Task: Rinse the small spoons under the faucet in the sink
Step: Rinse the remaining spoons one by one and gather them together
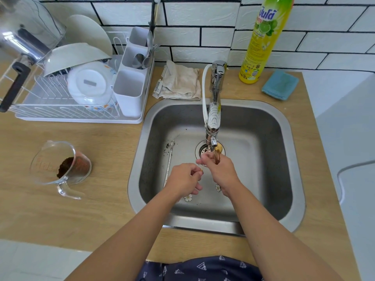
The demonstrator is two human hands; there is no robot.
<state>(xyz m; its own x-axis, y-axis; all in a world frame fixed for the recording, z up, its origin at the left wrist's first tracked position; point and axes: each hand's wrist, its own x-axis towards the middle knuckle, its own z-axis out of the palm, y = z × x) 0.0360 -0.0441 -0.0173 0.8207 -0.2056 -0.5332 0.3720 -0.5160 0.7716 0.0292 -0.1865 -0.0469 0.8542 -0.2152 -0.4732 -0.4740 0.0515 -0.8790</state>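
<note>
Both hands are over the stainless sink, a rounded-square steel basin with a dull brushed floor, and everything here is placed from its chrome faucet. The right hand is just below the faucet's nozzle, fingers closed around a thin gold-toned small spoon whose bowl end pokes up right under the spout, over the round drain strainer. The left hand sits just left of and below the right, close but not touching it, fingertips pinched on a sliver of yellow metal, the slim end of another small spoon by the look of it (too little shows to be sure). Whether water is running cannot be told. Left of the faucet, flat on the sink floor, lies a long slim silver spoon with dark specks scattered by its bowl. Below the hands, two little white flower shapes peek out on the basin floor. Behind the faucet's base a crumpled beige cloth sits on the wood-grain counter; to its right stands a tall yellow dish soap bottle and a blue textured sponge cloth. Far left of the faucet, a white wire dish rack holds upturned bowls and a cutlery caddy, and a clear glass measuring jug holds brown grounds.
</note>
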